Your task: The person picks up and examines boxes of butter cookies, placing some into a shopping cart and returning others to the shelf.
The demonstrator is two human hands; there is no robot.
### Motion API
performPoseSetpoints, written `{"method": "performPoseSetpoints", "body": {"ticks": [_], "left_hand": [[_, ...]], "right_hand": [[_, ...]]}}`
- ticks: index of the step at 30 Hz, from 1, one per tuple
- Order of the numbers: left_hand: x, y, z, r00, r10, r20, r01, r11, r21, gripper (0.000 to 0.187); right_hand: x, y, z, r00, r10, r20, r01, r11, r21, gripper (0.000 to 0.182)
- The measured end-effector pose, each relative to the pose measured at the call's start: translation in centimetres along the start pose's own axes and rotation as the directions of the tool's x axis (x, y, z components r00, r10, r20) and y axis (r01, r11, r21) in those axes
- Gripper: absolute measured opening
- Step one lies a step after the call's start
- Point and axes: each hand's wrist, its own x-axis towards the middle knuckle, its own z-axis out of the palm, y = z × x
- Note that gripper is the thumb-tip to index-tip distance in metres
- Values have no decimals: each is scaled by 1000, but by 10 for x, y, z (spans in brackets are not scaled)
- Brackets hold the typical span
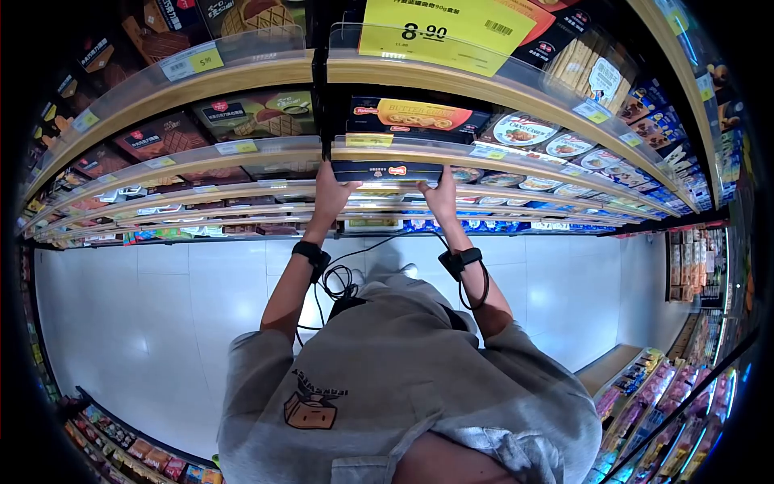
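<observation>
A dark blue biscuit box (387, 170) lies lengthwise at the front edge of a store shelf (419, 153). My left hand (330, 194) grips its left end and my right hand (441, 196) grips its right end. Both wrists wear black bands with cables running down to my grey shirt. On the shelf above the box lies a dark box with a yellow-orange biscuit picture (415, 117).
Curved wooden shelves packed with biscuit and wafer packs fill the view, with price tags and a big yellow tag (439, 31) reading 8.90. White tiled floor (161, 306) lies below. More stocked racks stand at lower left (129, 444) and lower right (669, 403).
</observation>
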Motion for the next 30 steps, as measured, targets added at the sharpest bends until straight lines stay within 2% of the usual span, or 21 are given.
{"method": "performPoseSetpoints", "body": {"ticks": [4, 6, 7, 13, 16, 18, 19, 21, 22, 24, 27, 30], "left_hand": [[1, 1, 1, 1000, -19, 19, 18, 998, 57, 56], [-1, 6, 2, 1000, -3, -25, 4, 1000, 30, 51], [0, 7, 5, 996, 40, -79, -36, 998, 52, 46], [4, -2, 18, 987, 3, -163, 6, 999, 54, 38], [3, 5, 21, 985, -33, -167, 42, 998, 52, 35], [6, 6, 20, 986, -48, -160, 81, 976, 204, 34], [9, 5, 20, 987, -46, -156, 77, 976, 202, 34], [11, 5, 22, 981, -4, -193, 5, 1000, 4, 31], [11, 9, 23, 978, -33, -207, 26, 999, -39, 27], [17, 6, 29, 957, 45, -288, -48, 999, -4, 24], [16, 10, 33, 949, 12, -316, 0, 999, 38, 28], [17, 11, 32, 963, 1, -269, -1, 1000, 1, 34]], "right_hand": [[1, 0, 1, 1000, -15, -15, 14, 1000, -19, 64], [4, 4, 5, 999, -11, -34, 13, 999, 50, 62], [5, 6, 5, 1000, 4, -21, -3, 998, 59, 57], [18, 8, 10, 995, -46, -87, 43, 999, -26, 42], [18, 9, 15, 987, -74, -144, 81, 996, 38, 36], [19, 7, 16, 986, -59, -157, 69, 996, 61, 35], [20, 5, 17, 985, -44, -166, 59, 995, 85, 33], [20, 6, 22, 982, 4, -191, 11, 997, 76, 30], [20, 6, 24, 976, 50, -210, -35, 997, 75, 27], [27, 12, 29, 975, 31, -221, -5, 993, 121, 21], [33, 17, 31, 979, -26, -200, 60, 984, 166, 17], [33, 19, 33, 975, -28, -222, 70, 980, 184, 18]]}}
